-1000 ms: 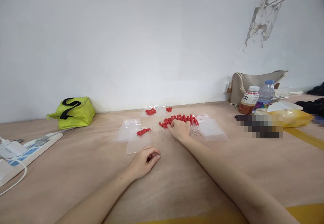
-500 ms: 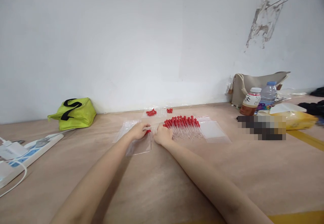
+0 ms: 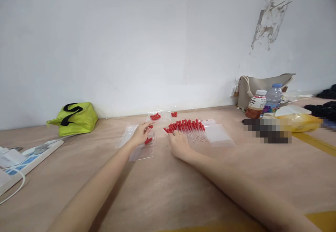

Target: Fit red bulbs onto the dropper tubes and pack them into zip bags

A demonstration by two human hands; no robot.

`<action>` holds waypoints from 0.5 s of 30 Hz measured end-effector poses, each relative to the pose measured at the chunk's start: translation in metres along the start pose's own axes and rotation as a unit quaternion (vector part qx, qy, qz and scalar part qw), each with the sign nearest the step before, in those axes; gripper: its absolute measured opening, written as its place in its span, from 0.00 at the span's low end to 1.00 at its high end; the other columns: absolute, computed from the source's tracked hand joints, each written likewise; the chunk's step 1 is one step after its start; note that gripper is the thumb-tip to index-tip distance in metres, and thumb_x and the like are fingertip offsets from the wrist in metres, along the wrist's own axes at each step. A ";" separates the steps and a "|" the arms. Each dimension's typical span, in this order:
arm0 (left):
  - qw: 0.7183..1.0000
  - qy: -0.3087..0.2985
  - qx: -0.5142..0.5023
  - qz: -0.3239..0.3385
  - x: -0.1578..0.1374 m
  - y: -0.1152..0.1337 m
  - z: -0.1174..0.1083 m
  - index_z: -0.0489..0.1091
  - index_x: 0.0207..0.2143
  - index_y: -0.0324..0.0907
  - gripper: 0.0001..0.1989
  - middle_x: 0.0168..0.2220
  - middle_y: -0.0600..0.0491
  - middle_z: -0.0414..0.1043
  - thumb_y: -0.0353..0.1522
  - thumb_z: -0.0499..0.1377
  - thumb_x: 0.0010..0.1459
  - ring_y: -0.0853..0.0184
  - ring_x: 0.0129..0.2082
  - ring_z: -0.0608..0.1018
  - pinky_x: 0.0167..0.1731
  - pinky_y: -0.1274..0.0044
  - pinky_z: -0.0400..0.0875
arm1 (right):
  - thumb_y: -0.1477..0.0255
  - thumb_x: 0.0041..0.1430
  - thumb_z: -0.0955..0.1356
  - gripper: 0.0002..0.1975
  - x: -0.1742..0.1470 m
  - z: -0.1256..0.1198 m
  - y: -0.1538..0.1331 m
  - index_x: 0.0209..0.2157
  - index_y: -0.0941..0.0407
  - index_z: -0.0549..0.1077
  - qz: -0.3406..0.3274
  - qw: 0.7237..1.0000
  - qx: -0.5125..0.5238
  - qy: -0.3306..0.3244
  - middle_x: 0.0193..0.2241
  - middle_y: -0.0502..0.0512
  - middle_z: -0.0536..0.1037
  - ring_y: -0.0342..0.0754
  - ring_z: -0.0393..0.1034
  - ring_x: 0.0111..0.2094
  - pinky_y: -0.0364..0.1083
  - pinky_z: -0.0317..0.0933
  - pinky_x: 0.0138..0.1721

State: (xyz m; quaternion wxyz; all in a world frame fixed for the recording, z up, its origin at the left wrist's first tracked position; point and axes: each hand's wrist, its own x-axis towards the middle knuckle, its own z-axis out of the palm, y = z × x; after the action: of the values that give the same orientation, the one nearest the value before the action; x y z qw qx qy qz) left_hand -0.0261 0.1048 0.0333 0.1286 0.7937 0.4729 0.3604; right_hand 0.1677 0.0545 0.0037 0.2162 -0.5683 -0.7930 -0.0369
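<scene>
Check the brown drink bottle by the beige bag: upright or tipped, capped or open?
Upright and capped. The brown drink bottle stands on its base on the table, white cap on top, beside the clear water bottle.

Red-bulbed clear droppers (image 3: 187, 128), lime-green bag (image 3: 75, 117) with black handles, clear pouches (image 3: 219, 134), tan table (image 3: 168, 186).

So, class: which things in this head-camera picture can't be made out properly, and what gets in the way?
- Pixelated patch on the table, head view: mosaic blur hides what lies there.
- Left hand over the clear bag: too small and blurred to tell whether its fingers grip a red-capped dropper.
- Power strip: cut off by the left edge.
- Bottle label: too small to read.
- Right hand: palm down, so its underside is hidden.
</scene>
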 end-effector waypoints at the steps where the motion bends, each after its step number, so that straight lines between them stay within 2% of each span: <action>1: 1.000 0.007 -0.017 0.002 -0.008 0.005 0.001 0.68 0.42 0.41 0.14 0.37 0.49 0.68 0.30 0.49 0.55 0.65 0.37 0.71 0.37 0.74 0.64 | 0.79 0.53 0.59 0.13 -0.008 -0.003 0.010 0.40 0.60 0.67 -0.037 0.999 -0.001 0.021 0.40 0.63 0.68 0.52 0.62 0.41 0.47 0.50 0.38; 6: 0.991 -0.003 -0.133 -0.016 -0.057 0.028 0.021 0.63 0.39 0.39 0.10 0.30 0.52 0.70 0.33 0.52 0.54 0.69 0.30 0.73 0.31 0.78 0.67 | 0.74 0.59 0.56 0.12 -0.042 -0.016 0.045 0.39 0.57 0.68 -0.127 0.987 0.053 0.079 0.35 0.57 0.69 0.46 0.62 0.34 0.46 0.48 0.37; 10: 0.940 -0.025 -0.318 -0.118 -0.081 0.045 0.042 0.59 0.29 0.40 0.11 0.28 0.54 0.71 0.31 0.60 0.46 0.69 0.30 0.75 0.29 0.80 0.66 | 0.73 0.59 0.57 0.11 -0.056 -0.017 0.050 0.36 0.56 0.69 -0.137 0.979 0.112 0.104 0.33 0.54 0.70 0.44 0.63 0.32 0.46 0.47 0.38; 12: 0.921 -0.032 -0.361 -0.144 -0.087 0.050 0.048 0.57 0.26 0.41 0.13 0.28 0.55 0.71 0.28 0.61 0.43 0.68 0.32 0.76 0.30 0.80 0.65 | 0.73 0.59 0.58 0.10 -0.060 -0.016 0.048 0.36 0.56 0.69 -0.133 0.976 0.134 0.109 0.31 0.53 0.70 0.43 0.63 0.30 0.46 0.47 0.37; 15: 0.910 -0.048 -0.383 -0.151 -0.090 0.053 0.051 0.55 0.25 0.41 0.15 0.28 0.56 0.71 0.27 0.62 0.41 0.67 0.34 0.76 0.31 0.81 0.65 | 0.73 0.58 0.58 0.10 -0.063 -0.015 0.045 0.35 0.56 0.69 -0.148 0.971 0.153 0.111 0.30 0.53 0.71 0.43 0.62 0.30 0.46 0.47 0.37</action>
State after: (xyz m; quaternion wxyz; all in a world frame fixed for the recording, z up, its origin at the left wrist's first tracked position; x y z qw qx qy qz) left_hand 0.0172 0.0082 -0.0146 0.4985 0.6186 0.4060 0.4516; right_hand 0.2295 0.0104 -0.0156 0.3791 -0.3972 -0.8357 -0.0093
